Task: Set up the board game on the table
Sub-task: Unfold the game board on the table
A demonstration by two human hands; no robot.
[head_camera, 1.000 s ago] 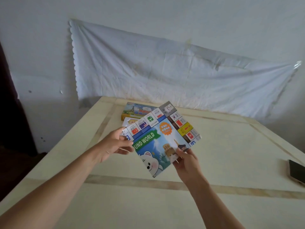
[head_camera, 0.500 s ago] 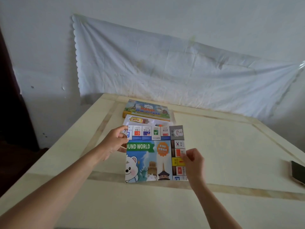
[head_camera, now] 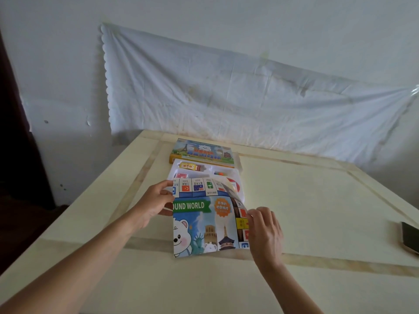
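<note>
1. The folded game board (head_camera: 204,223) lies on the bench (head_camera: 317,200), left of centre. Its near edge sits on the pale inlaid stripe, and its far edge overlaps the white tray (head_camera: 205,170) of pieces.
2. The left hand (head_camera: 154,200) is clamped on the board's far-left corner, with curled fingers pinching the edge. This looks meant to pin the lower layers so the sheet does not slide or swing.
3. The right hand (head_camera: 265,232) pinches the top leaf at the right edge, fingertips together on it. That leaf curls up off the layer beneath, from the far-right corner down to the fingers. I judge that the board is being opened out toward the right.
4. The folded board's long axis runs near to far. The print faces the person: the green banner reads left to right and the bear sits at the near-left corner. A row of flag squares lines the far edge.
5. The box lid (head_camera: 201,152) lies picture side up just beyond the tray, at the far side near the wall. This leaves the wide right part of the bench for the board to open onto.
6. A dark phone (head_camera: 410,236) rests at the right edge, well apart from the board. A white cloth (head_camera: 226,98) hangs on the wall behind.
</note>
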